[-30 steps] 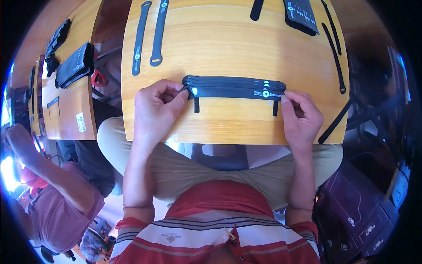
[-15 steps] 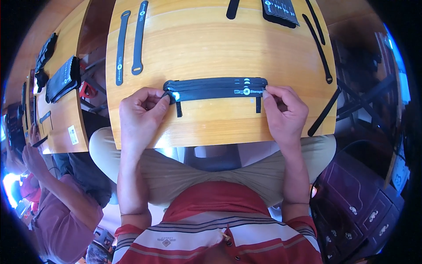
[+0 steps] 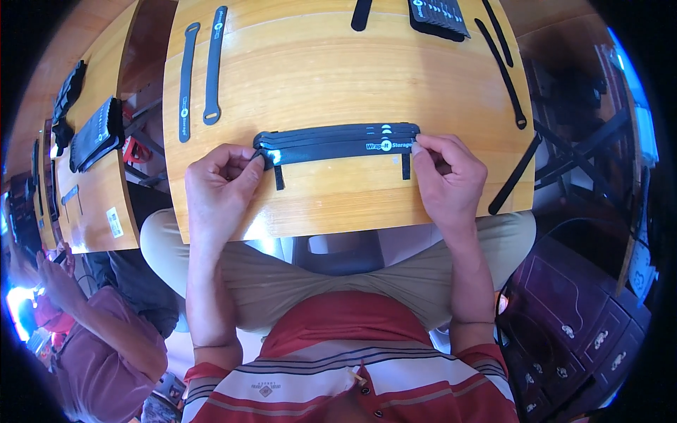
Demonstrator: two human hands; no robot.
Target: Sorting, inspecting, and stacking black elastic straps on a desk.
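A layered stack of black storage straps (image 3: 321,151) with white print lies across the table in front of me. Its left end is pinched between the thumb and fingers of my left hand (image 3: 224,182). My right hand (image 3: 451,173) grips the right end the same way. Beneath the stack, two short black strips, a left strip (image 3: 279,178) and a right strip (image 3: 405,168), stick out toward me. Some fingertips are hidden behind the thumbs and the straps.
Two grey straps with slotted ends, an outer strap (image 3: 187,84) and an inner strap (image 3: 214,67), lie at the left. A strap pile (image 3: 438,20) sits at the far right, near loose black straps (image 3: 502,74). At another table (image 3: 106,190), a person (image 3: 106,331) works.
The whole view has shifted slightly, so the table and straps appear a little farther left. Both hands keep hold of the stack's ends, with little other visible change.
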